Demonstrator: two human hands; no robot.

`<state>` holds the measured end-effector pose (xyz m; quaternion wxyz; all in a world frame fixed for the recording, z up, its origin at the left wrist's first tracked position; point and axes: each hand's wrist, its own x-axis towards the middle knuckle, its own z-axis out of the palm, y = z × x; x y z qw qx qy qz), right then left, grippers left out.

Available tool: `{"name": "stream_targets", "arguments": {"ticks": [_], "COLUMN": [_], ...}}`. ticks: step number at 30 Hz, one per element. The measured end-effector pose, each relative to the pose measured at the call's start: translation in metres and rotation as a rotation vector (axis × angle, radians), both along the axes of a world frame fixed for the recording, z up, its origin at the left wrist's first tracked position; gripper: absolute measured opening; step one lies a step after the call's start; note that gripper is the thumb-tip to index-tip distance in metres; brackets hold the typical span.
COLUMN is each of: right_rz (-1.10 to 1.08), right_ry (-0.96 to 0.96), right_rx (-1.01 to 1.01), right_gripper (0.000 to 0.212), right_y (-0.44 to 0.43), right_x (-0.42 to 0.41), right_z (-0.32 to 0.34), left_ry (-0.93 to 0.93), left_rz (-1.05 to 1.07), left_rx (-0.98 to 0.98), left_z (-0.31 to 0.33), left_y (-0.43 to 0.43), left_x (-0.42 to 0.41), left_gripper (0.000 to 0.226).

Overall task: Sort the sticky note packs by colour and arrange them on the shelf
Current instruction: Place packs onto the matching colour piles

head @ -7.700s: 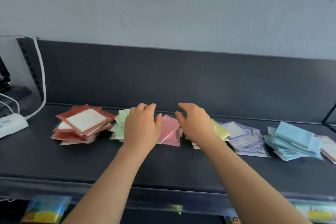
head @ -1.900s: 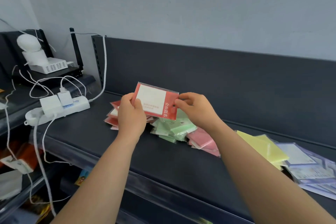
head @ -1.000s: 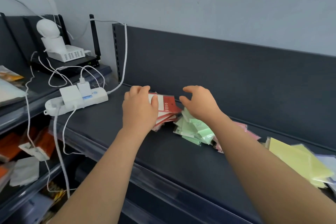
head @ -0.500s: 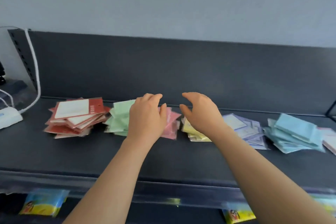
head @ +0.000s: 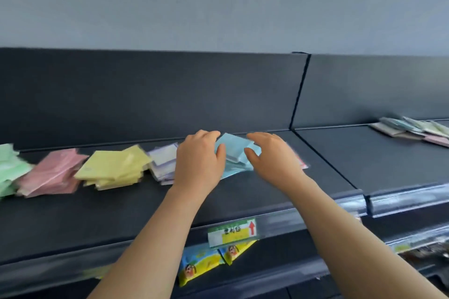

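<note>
Moved: half a second ago both hands were over the pink and yellow piles; now they have moved right along the shelf [head: 243, 199] to the blue sticky note pile [head: 237, 153].
Left hand [head: 199, 165]: fingers arched and loose, pinching nothing, thumb at the pile's left edge.
Right hand [head: 272, 160]: spread the same way at the right edge.
Why: I judge they bracket the slumped pile to square it.
Row: green pile [head: 9, 167], pink pile [head: 53, 172], yellow pile [head: 114, 167] and lilac pile [head: 162, 162] run leftward near the back edge.
Around: mixed packs [head: 413, 128] lie on the next bay; a price label [head: 232, 232] sits on the front edge.
In the way: the lilac pile just beside, and a pale pack [head: 301, 165] behind my right hand, too blurred to name.
</note>
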<state>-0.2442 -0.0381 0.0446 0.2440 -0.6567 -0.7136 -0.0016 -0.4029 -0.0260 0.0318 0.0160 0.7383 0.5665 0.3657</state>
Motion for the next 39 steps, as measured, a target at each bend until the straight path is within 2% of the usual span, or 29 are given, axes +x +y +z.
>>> {"name": "stream_targets", "arguments": {"ticks": [8, 24, 35, 39], "right_rz": [-0.148, -0.379, -0.383, -0.399], "right_ry": [-0.001, 0.073, 0.12, 0.05], "right_rx": [-0.075, -0.053, -0.051, -0.096], "right_gripper": [0.037, 0.043, 0.034, 0.041], "right_y": [-0.01, 0.031, 0.073, 0.091], "right_x": [0.146, 0.341, 0.518, 0.591], "right_z": [-0.016, -0.03, -0.035, -0.045], "left_ry": [0.017, 0.091, 0.079, 0.035], "left_rz": [-0.111, -0.319, -0.224, -0.19], "left_rx": [-0.054, -0.116, -0.182, -0.241], "left_z": [-0.013, -0.02, -0.033, -0.035], "left_y": [0.011, 0.086, 0.12, 0.129], "left_x": [0.145, 0.341, 0.489, 0.551], "left_gripper": [0.034, 0.039, 0.036, 0.034]}}
